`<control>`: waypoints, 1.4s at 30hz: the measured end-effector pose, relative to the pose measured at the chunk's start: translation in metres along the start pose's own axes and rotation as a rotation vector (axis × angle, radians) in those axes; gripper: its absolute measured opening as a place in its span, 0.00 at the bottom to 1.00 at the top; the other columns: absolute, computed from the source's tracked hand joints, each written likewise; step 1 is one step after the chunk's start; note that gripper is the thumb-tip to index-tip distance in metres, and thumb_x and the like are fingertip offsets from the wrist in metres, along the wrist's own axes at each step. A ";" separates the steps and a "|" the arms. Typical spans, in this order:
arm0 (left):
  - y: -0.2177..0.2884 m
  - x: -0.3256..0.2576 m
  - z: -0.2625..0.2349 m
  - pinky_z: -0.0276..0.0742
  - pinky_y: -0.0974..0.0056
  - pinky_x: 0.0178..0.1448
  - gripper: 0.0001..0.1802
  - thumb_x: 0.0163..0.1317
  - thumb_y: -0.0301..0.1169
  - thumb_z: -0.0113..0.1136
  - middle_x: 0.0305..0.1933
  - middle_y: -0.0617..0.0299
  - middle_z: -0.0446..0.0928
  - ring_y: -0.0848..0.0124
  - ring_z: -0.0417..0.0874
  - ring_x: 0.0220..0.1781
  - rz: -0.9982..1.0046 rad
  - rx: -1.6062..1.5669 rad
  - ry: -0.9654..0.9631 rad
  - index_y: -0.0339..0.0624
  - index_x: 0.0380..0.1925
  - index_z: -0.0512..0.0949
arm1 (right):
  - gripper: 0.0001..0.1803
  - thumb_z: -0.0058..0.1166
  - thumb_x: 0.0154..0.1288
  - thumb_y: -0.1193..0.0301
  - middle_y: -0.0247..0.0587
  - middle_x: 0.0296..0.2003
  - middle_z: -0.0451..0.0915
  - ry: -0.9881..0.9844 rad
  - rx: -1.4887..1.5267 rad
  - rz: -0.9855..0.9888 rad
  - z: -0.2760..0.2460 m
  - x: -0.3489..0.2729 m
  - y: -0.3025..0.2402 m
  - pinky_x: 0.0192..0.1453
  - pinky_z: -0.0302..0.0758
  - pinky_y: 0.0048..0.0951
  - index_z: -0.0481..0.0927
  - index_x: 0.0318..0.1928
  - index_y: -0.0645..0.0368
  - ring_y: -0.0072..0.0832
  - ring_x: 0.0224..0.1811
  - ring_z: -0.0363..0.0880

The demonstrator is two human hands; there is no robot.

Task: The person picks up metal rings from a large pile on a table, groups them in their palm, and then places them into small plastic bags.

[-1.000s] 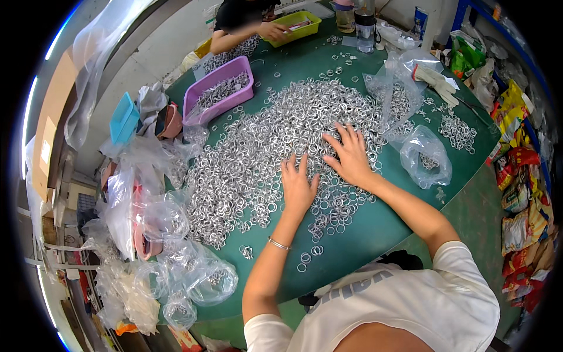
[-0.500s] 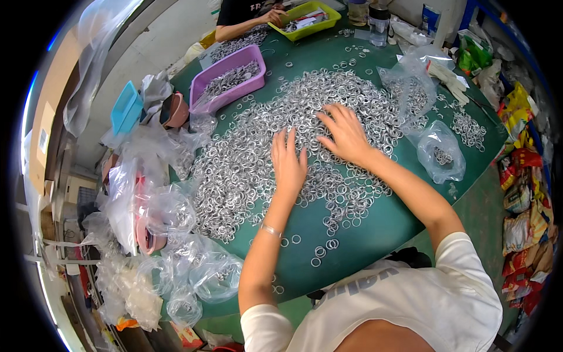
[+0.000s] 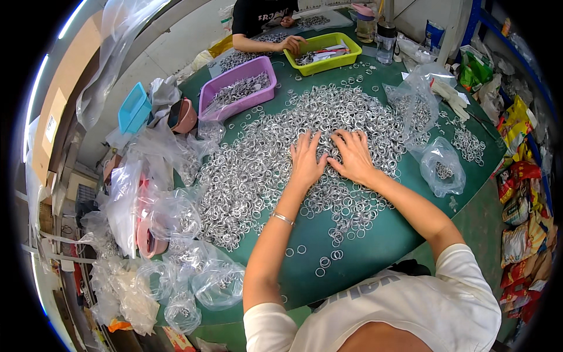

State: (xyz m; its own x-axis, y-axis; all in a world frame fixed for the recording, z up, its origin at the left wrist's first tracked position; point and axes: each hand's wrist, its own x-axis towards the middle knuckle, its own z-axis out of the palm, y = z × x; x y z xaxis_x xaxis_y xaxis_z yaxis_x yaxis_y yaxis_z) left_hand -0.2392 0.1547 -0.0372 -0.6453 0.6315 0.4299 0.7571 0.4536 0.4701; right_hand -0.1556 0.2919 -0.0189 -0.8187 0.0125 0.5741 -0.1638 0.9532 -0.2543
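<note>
Standing at your far left is a light-blue plastic tub (image 3: 134, 111), with clear plastic bags (image 3: 220, 278) and a purple plastic tub (image 3: 249, 104) of small grey metal pieces to its right, then a broad heap of silver metal rings (image 3: 252, 164) spread across the middle of the green desk (image 3: 375, 249). Your left hand (image 3: 307, 164) rests palm-down on the heap, open with fingers apart, and your right hand (image 3: 353, 161) lies open just beside it, thumbs close together; whether either pinches a ring, I cannot tell. Farther right are a clear plastic bag of rings (image 3: 413, 108) and a pale glove (image 3: 450, 98).
</note>
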 end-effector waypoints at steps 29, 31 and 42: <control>0.030 -0.069 -0.026 0.60 0.54 0.62 0.22 0.51 0.17 0.45 0.51 0.45 0.66 0.47 0.63 0.57 0.029 -0.046 -0.098 0.34 0.50 0.65 | 0.29 0.58 0.51 0.63 0.55 0.53 0.62 -0.194 0.186 -0.105 -0.004 -0.041 -0.030 0.65 0.52 0.45 0.66 0.51 0.64 0.49 0.58 0.58; 0.035 -0.084 -0.033 0.61 0.54 0.61 0.22 0.51 0.16 0.46 0.49 0.45 0.66 0.48 0.65 0.55 -0.004 -0.069 -0.071 0.34 0.49 0.65 | 0.26 0.60 0.49 0.66 0.53 0.50 0.64 -0.179 0.330 -0.115 -0.004 -0.045 -0.035 0.61 0.57 0.44 0.68 0.48 0.63 0.48 0.56 0.59; 0.057 -0.167 -0.082 0.66 0.58 0.55 0.20 0.52 0.17 0.51 0.48 0.46 0.69 0.49 0.70 0.51 -0.232 -0.169 -0.036 0.34 0.48 0.66 | 0.23 0.61 0.45 0.70 0.46 0.47 0.68 -0.187 0.323 -0.163 -0.021 -0.069 -0.075 0.57 0.61 0.40 0.72 0.44 0.60 0.43 0.54 0.63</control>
State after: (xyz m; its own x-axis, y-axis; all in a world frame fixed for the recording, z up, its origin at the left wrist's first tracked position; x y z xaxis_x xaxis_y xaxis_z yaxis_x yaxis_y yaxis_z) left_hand -0.0967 0.0241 -0.0189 -0.7929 0.5466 0.2694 0.5600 0.4793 0.6757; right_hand -0.0751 0.2260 -0.0227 -0.8489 -0.2143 0.4832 -0.4396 0.7938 -0.4203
